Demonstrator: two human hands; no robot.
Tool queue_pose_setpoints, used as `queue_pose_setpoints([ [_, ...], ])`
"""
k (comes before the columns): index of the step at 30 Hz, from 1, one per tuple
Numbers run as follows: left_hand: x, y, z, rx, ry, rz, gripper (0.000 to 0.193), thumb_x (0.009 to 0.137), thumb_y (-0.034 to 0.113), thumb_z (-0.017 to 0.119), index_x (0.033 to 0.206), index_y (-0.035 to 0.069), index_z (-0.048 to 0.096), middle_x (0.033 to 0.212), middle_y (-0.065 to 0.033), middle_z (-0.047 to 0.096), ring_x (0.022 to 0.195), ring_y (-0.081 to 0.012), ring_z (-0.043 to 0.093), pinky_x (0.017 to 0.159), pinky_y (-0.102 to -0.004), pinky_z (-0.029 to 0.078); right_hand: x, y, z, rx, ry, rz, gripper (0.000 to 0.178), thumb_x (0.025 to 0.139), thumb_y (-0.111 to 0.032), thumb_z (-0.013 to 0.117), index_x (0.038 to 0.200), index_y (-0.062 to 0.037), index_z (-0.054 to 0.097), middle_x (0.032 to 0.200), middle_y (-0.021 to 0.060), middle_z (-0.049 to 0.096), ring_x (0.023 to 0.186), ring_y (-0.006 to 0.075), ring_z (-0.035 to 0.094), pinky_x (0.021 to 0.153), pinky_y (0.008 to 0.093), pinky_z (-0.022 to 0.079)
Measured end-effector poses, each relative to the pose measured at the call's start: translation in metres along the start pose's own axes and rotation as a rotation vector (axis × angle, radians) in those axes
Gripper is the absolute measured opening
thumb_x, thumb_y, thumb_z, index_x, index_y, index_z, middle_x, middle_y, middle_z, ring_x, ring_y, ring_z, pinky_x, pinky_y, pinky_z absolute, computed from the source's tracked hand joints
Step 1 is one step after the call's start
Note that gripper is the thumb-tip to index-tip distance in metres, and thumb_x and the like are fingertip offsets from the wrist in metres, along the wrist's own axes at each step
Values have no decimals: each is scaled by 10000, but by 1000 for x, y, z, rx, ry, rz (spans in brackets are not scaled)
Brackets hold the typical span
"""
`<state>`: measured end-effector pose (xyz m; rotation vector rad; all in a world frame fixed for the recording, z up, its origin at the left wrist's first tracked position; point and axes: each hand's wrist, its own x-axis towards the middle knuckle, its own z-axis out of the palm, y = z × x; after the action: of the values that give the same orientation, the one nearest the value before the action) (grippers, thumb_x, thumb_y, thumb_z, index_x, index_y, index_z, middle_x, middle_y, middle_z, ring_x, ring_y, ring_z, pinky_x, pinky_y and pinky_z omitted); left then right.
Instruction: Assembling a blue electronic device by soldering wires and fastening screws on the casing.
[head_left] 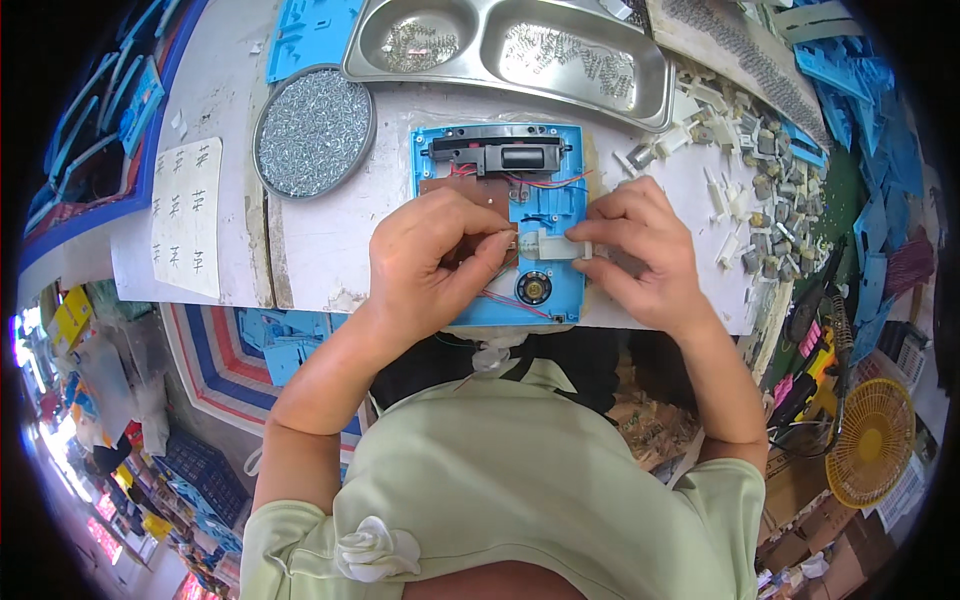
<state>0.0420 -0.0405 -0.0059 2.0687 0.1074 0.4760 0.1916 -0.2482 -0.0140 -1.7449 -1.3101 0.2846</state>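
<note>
A blue plastic housing [575, 300] lies on the white table in front of me. Fitted in it are a black module [520, 158], a brown circuit board [492, 192], thin coloured wires and a small round speaker [534, 289]. Over its middle, my right hand [640, 250] grips a white plastic piece [556, 247] between thumb and fingers. What looks like a small metal spring [527, 245] sits at that piece's left end. There my left hand [435, 250] is closed in a pinch; its fingertips hide what they hold.
A round dish of small screws [312, 130] stands at the left. Behind the housing is a metal tray [480, 75] with springs in its compartments. Many loose white plastic parts [735, 215] cover the right side. A sheet of paper [187, 215] lies far left, and a yellow fan [870, 443] is lower right.
</note>
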Motion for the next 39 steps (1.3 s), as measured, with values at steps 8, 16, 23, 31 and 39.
queue_pose_setpoints([
  [8, -3, 1, 0, -14, -6, -43, 117, 821, -23, 771, 898, 25, 697, 778, -74, 665, 638, -161, 645, 544, -286, 512, 12, -21, 1, -169, -47, -27, 292, 624, -27, 799, 905, -58, 728, 931, 65, 649, 910, 300, 575, 803, 397, 495],
  [16, -1, 0, 4, 32, -5, -25, 94, 829, -34, 744, 887, 24, 698, 788, -62, 649, 603, -140, 560, 521, -262, 423, 8, -25, 1, -230, -170, 113, 303, 704, -112, 771, 1002, -82, 725, 1050, 75, 645, 1002, 318, 565, 889, 426, 487],
  [23, -1, 8, 0, 57, -76, -10, 104, 829, -27, 742, 911, 15, 694, 808, -63, 651, 631, -120, 553, 549, -249, 416, -56, 32, -109, -847, 525, 477, 225, 771, -168, 765, 985, -98, 776, 1023, 112, 663, 1051, 329, 551, 900, 458, 464],
  [31, 35, 34, -7, -42, -158, 108, 198, 803, -8, 761, 986, 13, 690, 809, -68, 652, 613, -109, 534, 538, -246, 402, -52, 52, -126, -990, 333, 644, 262, 745, -289, 766, 901, -79, 761, 1036, 117, 661, 1066, 344, 541, 907, 475, 456],
  [39, 108, 69, 34, -238, -845, -301, 189, 992, 184, 683, 1034, 1, 656, 804, 31, 590, 677, -27, 475, 560, -223, 383, -22, -57, -64, -269, 287, 178, 314, 760, -22, 784, 1054, -53, 679, 847, 90, 699, 721, 277, 683, 645, 364, 543],
])
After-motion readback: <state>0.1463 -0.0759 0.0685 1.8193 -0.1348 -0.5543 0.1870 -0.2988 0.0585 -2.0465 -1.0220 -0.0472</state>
